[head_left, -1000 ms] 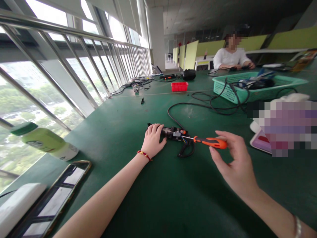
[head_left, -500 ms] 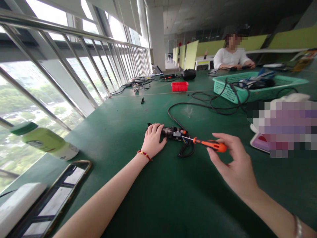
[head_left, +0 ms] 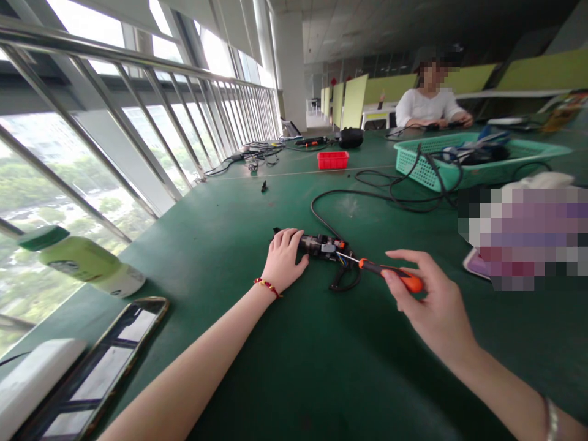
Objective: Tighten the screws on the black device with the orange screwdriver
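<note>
My left hand [head_left: 285, 260] is closed over the left end of an opened corded power tool [head_left: 316, 245], pressing it on the green table. The tool's inner parts, a grey block and coloured wires, lie bare at its right end. My right hand [head_left: 436, 300] grips an orange and black screwdriver [head_left: 390, 272] by its handle between thumb and fingers. The screwdriver's thin shaft slants to the left, and its tip reaches the part beside the grey block. Whether the tip sits in a screw is too small to tell.
A black cable runs from the tool toward a green basket [head_left: 482, 174] at the right. A red tray [head_left: 333, 160] stands farther back. At the left lie a bottle [head_left: 87, 260], a phone [head_left: 105, 373] and a white box [head_left: 41, 386]. A person [head_left: 429, 107] sits across the table.
The screwdriver's handle has tilted slightly lower at its right end, and my right fingers have shifted on it. My left hand and the power tool stay in place.
</note>
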`<state>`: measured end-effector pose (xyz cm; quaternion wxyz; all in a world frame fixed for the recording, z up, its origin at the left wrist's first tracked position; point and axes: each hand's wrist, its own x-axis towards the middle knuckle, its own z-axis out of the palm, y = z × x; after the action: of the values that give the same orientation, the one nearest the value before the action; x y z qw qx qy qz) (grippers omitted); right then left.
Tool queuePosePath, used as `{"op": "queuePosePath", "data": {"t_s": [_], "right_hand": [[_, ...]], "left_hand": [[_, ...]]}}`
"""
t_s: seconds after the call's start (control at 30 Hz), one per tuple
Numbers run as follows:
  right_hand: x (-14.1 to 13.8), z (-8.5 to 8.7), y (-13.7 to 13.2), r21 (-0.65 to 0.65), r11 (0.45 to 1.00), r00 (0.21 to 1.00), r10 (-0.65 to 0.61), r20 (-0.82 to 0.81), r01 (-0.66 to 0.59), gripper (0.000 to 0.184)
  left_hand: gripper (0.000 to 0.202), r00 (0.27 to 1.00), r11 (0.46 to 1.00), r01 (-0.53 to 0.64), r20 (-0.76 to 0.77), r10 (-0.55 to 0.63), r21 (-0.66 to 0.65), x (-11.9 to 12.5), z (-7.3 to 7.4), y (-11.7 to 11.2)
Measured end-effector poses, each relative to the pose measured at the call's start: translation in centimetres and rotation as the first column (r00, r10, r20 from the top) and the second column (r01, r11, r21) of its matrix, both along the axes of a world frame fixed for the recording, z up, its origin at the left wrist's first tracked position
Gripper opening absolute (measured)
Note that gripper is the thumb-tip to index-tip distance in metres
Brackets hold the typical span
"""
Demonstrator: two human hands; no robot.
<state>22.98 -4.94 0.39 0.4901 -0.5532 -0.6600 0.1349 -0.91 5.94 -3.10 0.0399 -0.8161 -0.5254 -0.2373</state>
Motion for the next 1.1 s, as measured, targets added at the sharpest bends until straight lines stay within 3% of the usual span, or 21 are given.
{"op": "queuePosePath", "data": {"t_s": [0.2, 0.27, 0.4, 0.6, 0.9, 1.1], "right_hand": [[0.12, -0.56, 0.34, 0.196, 0.979, 0.999, -0.053, 0.001, 0.052, 0.035], [0.06, -0.41, 0.3, 0.169, 0.985, 1.0, -0.024, 0.0, 0.024, 0.033], [0.0, 0.19, 0.05, -0.013, 0.997, 0.996, 0.082, 0.045, -0.081, 0.021], [0.19, -0.23, 0.33, 0.178, 0.984, 0.998, 0.022, 0.05, -0.03, 0.027], [0.58, -0.03, -0.07, -0.023, 1.0, 1.0, -0.004, 0.001, 0.004, 0.039], [0.49, -0.23, 0.1, 0.071, 0.997, 0.999, -0.025, -0.023, 0.026, 0.04]], "left_hand": [[0.05, 1.0, 1.0, 0.002, 0.013, -0.003, 0.009, 0.03, 0.09, -0.07], [0.05, 1.0, 1.0, 0.005, 0.011, -0.005, 0.003, 0.06, 0.15, -0.1], [0.05, 1.0, 1.0, -0.003, 0.003, 0.003, -0.005, 0.09, 0.16, -0.1], [0.049, 1.0, 1.0, -0.003, 0.005, 0.003, 0.001, 0.05, 0.07, -0.06], [0.049, 1.0, 1.0, 0.001, -0.001, -0.001, 0.005, -0.01, -0.04, -0.01], [0.05, 1.0, 1.0, -0.002, -0.009, 0.002, -0.002, 0.02, 0.07, -0.03]]}}
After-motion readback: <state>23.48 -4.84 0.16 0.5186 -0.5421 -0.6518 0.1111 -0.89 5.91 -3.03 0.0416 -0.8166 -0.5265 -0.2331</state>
